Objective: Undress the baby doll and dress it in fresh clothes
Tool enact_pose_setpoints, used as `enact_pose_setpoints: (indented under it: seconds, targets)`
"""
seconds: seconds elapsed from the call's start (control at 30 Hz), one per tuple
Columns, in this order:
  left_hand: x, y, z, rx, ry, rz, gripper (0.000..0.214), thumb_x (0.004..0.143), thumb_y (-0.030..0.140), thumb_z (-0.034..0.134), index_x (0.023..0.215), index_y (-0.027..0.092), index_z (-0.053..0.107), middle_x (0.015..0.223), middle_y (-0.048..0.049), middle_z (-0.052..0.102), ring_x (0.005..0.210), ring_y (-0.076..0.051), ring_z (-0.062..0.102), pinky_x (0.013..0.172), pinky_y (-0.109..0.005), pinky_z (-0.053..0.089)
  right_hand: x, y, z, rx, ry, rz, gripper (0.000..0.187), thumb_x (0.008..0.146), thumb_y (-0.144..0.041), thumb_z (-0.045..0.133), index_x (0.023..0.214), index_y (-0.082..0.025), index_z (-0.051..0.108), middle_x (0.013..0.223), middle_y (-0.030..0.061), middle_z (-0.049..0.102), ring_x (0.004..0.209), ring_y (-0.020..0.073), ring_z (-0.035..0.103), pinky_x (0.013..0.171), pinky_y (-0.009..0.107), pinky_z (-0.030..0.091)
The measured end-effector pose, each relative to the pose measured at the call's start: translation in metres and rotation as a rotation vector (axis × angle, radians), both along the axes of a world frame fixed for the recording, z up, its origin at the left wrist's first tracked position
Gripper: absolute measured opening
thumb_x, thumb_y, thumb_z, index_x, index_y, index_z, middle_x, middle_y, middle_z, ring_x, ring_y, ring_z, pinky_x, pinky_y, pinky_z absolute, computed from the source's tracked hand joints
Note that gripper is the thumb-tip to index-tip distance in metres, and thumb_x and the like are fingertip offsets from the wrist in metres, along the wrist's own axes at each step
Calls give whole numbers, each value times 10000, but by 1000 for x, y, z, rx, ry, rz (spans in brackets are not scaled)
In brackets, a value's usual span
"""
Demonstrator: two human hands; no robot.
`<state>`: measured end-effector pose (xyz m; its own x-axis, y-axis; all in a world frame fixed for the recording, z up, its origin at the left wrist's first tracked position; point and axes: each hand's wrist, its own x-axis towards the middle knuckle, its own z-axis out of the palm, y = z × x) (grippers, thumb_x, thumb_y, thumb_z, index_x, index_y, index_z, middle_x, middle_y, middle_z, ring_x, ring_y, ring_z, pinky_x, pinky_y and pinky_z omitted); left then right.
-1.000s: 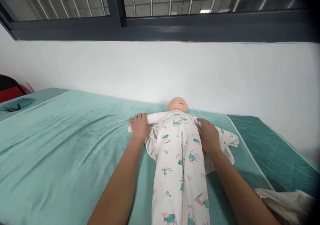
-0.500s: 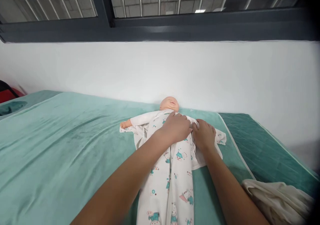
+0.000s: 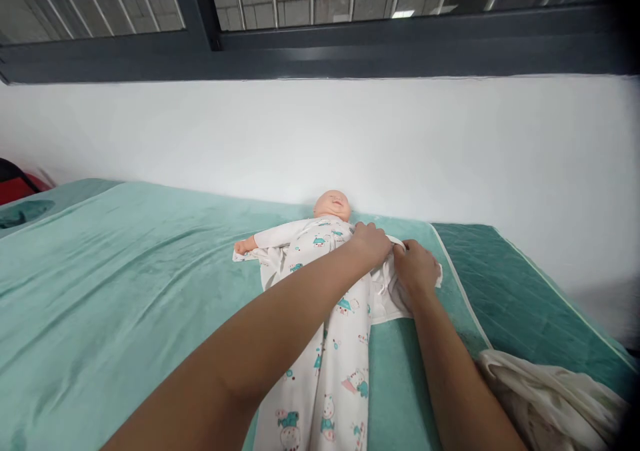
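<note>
On its back lies a baby doll (image 3: 333,205), its head near the wall. White baby clothes (image 3: 345,304) printed with teal figures cover its body and run down toward me. The doll's bare hand (image 3: 245,245) pokes out of a white sleeve (image 3: 281,233) on the left. My left hand (image 3: 373,244) is closed on the cloth by the doll's shoulder on the right. Close beside it, my right hand (image 3: 416,264) pinches the white sleeve cloth on that side. The doll's other arm is hidden under the cloth and my hands.
A light green sheet (image 3: 125,284) covers the bed, with a darker green cover (image 3: 520,291) on the right. A crumpled cream cloth (image 3: 550,397) lies at lower right. Behind stands a white wall (image 3: 250,137) below a dark window frame (image 3: 350,61). Something red and black (image 3: 17,183) is at far left.
My left hand has moved right along the doll's shoulder, toward the sleeve. My right hand has shifted slightly and stays at the sleeve cloth. The view has moved slightly.
</note>
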<state>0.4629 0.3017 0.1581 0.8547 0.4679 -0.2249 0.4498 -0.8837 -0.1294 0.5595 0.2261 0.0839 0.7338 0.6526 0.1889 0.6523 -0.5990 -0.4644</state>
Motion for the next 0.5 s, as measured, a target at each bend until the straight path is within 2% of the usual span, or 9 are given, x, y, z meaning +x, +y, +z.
enact_pose_setpoints:
  seconds: [0.07,0.17,0.37,0.5]
  targets:
    - [10,5,-3,-34,24,1,269,819,207,606,1077,185,680,1204,-148,644,1146,-305,558,960,-460,421,-4,-1,1,2,4,1,392,895,-395,421,1112,-179,665,1166,166,670,1135,335,567,956,443,355]
    - [17,12,-5,-80,38,-31,281,760,210,660,1038,186,688,1154,-136,679,1026,-285,633,903,-419,469,-5,-2,3,1,28,20,415,900,-419,407,1129,-184,662,1183,170,662,1112,341,575,914,445,380]
    - [7,21,4,-81,38,-78,460,705,135,681,1159,190,640,1143,-149,688,999,-300,661,871,-424,499,6,-3,2,33,127,28,369,894,-334,377,1043,-191,681,1041,138,701,943,269,622,734,335,399]
    - [0,26,10,-45,65,-67,479,706,104,663,1176,183,621,1141,-161,685,1010,-306,662,876,-432,499,14,-6,0,68,164,38,352,881,-298,371,980,-163,680,981,135,708,877,248,619,701,318,381]
